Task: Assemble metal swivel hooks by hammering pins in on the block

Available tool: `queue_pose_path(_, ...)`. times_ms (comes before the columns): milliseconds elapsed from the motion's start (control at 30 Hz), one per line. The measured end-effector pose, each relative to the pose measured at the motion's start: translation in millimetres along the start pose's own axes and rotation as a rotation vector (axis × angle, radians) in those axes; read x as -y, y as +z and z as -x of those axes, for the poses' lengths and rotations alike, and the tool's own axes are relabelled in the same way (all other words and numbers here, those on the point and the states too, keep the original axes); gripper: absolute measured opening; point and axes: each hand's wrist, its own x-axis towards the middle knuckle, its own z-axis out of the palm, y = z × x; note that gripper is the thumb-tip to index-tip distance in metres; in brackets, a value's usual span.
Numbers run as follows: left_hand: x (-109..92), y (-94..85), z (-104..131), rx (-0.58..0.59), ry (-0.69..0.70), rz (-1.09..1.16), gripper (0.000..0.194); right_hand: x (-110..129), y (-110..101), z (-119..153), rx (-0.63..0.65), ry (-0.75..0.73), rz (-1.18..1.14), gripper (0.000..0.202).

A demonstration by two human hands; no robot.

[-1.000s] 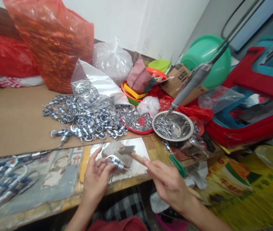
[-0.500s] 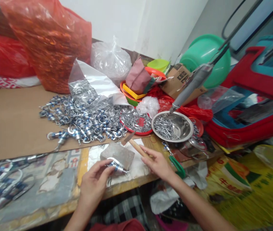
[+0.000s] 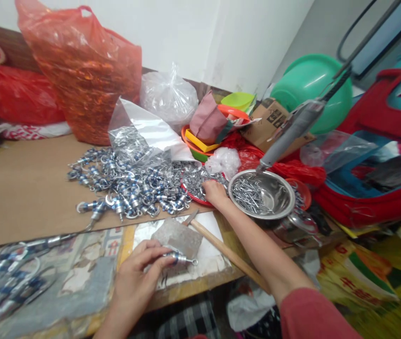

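Observation:
Between the thumb and fingers of my left hand (image 3: 147,266) is a blue-and-silver metal fitting (image 3: 181,258) with a ring at its end, held at the front edge of a grey block (image 3: 177,238). My right hand (image 3: 215,192) reaches into the red dish (image 3: 200,201) of small metal pieces; its fingertips are down among them, and what they hold is hidden. The hammer (image 3: 225,249) lies with its head beside the block and its wooden handle passing under my right forearm.
A pile of similar fittings (image 3: 133,188) covers the cardboard (image 3: 27,188). Right of the dish stands a steel bowl (image 3: 278,197) of metal pins, with a grey tool (image 3: 292,129) slanting above it. More fittings (image 3: 10,282) lie at front left. Bags stand behind.
My right hand has let go of the hammer and moved up to the red dish. The hammer now rests on the bench. My left hand still holds the fitting. The view has shifted slightly.

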Motion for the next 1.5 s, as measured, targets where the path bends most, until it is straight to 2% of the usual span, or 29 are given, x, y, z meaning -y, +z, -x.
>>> queue_pose_path(100, 1, -1.0, -1, -0.009, -0.025, 0.026, 0.01, -7, -2, -1, -0.006, -0.001, -0.038, 0.025)
queue_pose_path(233, 1, -0.1, -1, -0.024, 0.001, 0.05, 0.009, -13, -13, 19, -0.1, -0.02, -0.173, 0.015)
queue_pose_path(333, -1, 1.0, -1, -0.045, -0.012, 0.06, 0.012, 6, -14, 53, -0.16, -0.068, -0.315, 0.023)
queue_pose_path(433, 0, 3.6, -1, -0.06, -0.071, 0.077, 0.024, 37, -7, 98, -0.121, -0.183, -0.504, 0.019)
queue_pose_path(533, 2, 5.9, -2, -0.046, -0.074, 0.092, 0.029, 62, 1, 134, -0.113, -0.361, -0.901, 0.014)
queue_pose_path(600, 3, 5.8, -2, -0.055, -0.043, 0.072, 0.029, 70, 4, 145, -0.129, -0.404, -1.017, 0.014)
queue_pose_path(700, 2, 3.5, -1, -0.031, 0.034, 0.033, 0.024, 72, 6, 147, -0.121, -0.429, -1.089, 0.014)
queue_pose_path(800, 0, 0.9, 0, 0.034, 0.105, 0.023, 0.015, 70, 5, 145, -0.116, -0.459, -1.107, 0.011)
queue_pose_path(900, -2, -1.4, 0, 0.053, 0.074, 0.057, 0.01, 69, 4, 150, -0.161, -0.519, -1.044, 0.013)
queue_pose_path(967, -4, -3.5, 0, 0.066, 0.011, 0.099, 0.009, 65, 5, 156, -0.247, -0.59, -0.93, 0.019)
queue_pose_path(1067, -9, -7.2, 1, 0.105, -0.023, 0.083, 0.009, 55, 10, 162, -0.367, -0.782, -0.669, 0.026)
queue_pose_path(1133, -13, -9.3, 0, 0.15, 0.031, 0.004, 0.009, 49, 11, 163, -0.415, -0.897, -0.537, 0.028)
queue_pose_path(1233, -17, -11.6, -1, 0.172, 0.181, -0.103, 0.011, 46, 6, 162, -0.472, -0.986, -0.469, 0.027)
queue_pose_path(1300, -19, -12.9, -2, 0.135, 0.268, -0.148, 0.011, 47, 0, 160, -0.486, -0.993, -0.469, 0.025)
queue_pose_path(1367, -20, -14.2, -2, 0.099, 0.295, -0.162, 0.011, 50, -3, 160, -0.483, -0.953, -0.491, 0.025)
queue_pose_path(1433, -21, -14.9, -1, 0.108, 0.215, -0.13, 0.012, 53, -2, 161, -0.474, -0.883, -0.546, 0.024)
queue_pose_path(1500, -20, -13.6, 2, 0.135, 0.038, -0.035, 0.015, 56, 0, 164, -0.454, -0.787, -0.636, 0.021)
